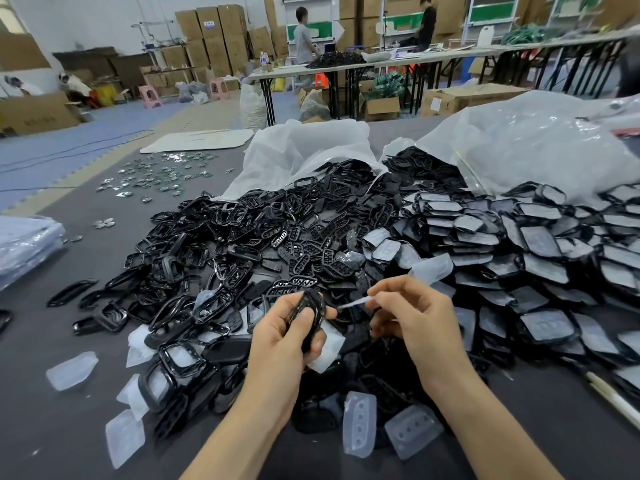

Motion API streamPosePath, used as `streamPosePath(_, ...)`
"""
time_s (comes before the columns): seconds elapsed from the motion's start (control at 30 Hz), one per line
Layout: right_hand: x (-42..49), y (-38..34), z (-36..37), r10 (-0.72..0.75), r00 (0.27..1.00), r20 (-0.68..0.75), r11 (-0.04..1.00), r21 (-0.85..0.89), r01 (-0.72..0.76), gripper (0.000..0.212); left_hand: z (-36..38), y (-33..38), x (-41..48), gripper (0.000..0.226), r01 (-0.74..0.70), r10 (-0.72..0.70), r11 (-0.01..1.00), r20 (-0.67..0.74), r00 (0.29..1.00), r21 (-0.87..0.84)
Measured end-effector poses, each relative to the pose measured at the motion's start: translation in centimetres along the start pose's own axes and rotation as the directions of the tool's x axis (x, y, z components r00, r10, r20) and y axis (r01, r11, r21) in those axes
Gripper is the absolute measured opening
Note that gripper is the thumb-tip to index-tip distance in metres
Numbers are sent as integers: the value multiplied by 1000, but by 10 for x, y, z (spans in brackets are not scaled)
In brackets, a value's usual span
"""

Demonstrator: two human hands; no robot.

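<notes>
While the left hand [280, 344] curls round a black shell [308, 313], its long axis pointing away, the right hand [412, 320] pinches a clear film strip [353, 302] running leftward from its fingertips to that shell.

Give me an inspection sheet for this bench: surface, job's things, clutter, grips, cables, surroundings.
Surface: grey mat, largely covered by parts.
Job's things: black shell and clear strip, held above the pile.
Clutter: heap of black frames, stacked film-faced pieces, loose clear pads, small circuit boards, two open white bags.
Grips: left hand grips the black shell; right hand pinches the clear strip.
Cables: one thin dark line on the blue floor, likely a cable.
Surroundings: two people at far tables, cardboard boxes.
</notes>
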State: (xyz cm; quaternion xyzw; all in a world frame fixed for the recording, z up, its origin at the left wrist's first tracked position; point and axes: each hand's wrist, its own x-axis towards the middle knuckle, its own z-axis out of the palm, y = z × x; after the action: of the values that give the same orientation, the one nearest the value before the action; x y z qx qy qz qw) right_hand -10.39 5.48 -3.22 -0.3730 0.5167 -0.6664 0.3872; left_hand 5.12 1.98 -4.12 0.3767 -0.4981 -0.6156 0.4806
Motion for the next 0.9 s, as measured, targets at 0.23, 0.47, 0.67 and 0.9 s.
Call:
streamPosePath(0.23,3,2,-5,-87,996,-25,986,-144,83,21,6,-4,2,24,-10,10,1000,-19,1000,0)
streamPosePath(0.47,7,5,-6,-165,983,-77,959,-247,141,21,7,-2,2,41,2,4,997,71,997,-82)
streamPosePath(0.67,8,5,-7,-152,986,-72,984,-104,144,28,6,-4,3,38,15,8,989,160,987,-144)
streamPosePath(0.9,8,-4,-8,-147,984,-98,988,38,151,22,5,-4,2,38,-9,38,988,189,981,-153)
